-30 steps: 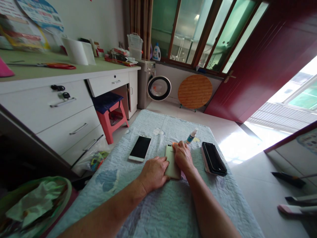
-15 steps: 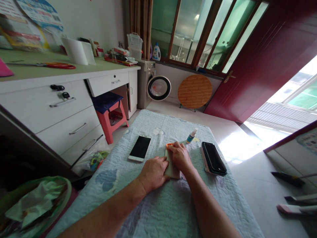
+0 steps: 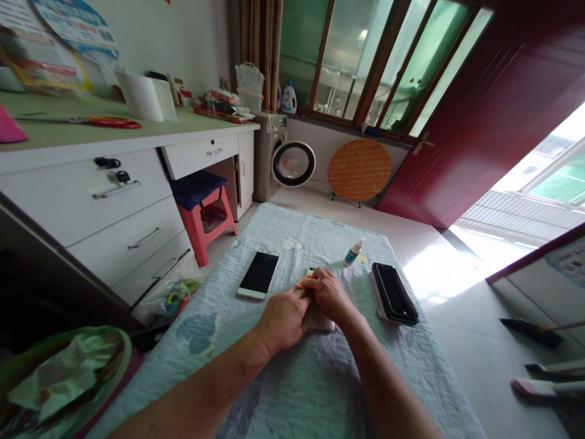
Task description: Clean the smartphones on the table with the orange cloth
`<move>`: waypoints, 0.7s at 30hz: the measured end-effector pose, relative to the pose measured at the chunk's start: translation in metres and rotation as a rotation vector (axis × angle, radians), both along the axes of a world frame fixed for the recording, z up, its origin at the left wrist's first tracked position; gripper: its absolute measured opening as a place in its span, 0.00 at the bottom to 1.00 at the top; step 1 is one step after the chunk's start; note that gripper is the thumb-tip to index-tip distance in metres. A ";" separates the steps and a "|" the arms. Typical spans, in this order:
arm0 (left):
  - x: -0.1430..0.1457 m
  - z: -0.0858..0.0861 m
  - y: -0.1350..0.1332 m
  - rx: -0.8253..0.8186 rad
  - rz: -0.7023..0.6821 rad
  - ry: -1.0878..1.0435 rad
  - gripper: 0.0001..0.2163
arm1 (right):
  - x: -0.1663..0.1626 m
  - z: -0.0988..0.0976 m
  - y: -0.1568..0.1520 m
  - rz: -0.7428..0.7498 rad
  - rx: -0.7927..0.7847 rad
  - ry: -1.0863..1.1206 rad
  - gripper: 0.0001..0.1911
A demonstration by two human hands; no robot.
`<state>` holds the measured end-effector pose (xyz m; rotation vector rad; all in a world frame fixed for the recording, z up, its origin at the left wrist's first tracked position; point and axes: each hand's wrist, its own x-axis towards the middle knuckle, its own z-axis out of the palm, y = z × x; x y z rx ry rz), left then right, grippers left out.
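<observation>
On the cloth-covered table, a pale phone [image 3: 323,324] lies flat, partly hidden beneath both hands. My left hand [image 3: 284,316] is closed along its left side, steadying it. Pinched under the fingers of my right hand [image 3: 333,296] is a small orange cloth [image 3: 303,281], pressed on the phone's upper part. Left of the hands rests a white phone with a dark screen [image 3: 259,274]. A small spray bottle [image 3: 354,252] stands beyond my right hand, and a stack of dark phones [image 3: 393,292] sits to the right.
A light blue quilted cloth [image 3: 237,372] covers the table. At the lower left is a bin [image 3: 123,360] with crumpled paper. A red stool [image 3: 201,228] stands by the white drawers [image 3: 123,219]. A washing machine [image 3: 267,158] with its door open is at the back.
My right hand has slid the orange cloth down and to the left over the phone, uncovering its top end. My left hand stays nearly in place.
</observation>
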<state>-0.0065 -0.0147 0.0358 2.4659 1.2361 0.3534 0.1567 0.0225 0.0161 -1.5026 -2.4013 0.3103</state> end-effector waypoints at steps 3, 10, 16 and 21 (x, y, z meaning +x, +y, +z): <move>0.000 0.001 -0.001 -0.003 0.008 -0.004 0.23 | -0.002 0.000 0.003 -0.054 0.015 -0.020 0.13; -0.001 -0.003 -0.001 0.005 0.005 0.042 0.14 | -0.003 0.006 0.020 -0.179 -0.003 -0.151 0.17; 0.000 -0.002 0.000 0.003 0.007 0.050 0.15 | -0.004 0.008 0.029 -0.189 -0.005 -0.189 0.17; 0.000 -0.002 0.000 0.004 0.002 0.045 0.17 | -0.005 0.006 0.016 -0.146 0.011 -0.134 0.16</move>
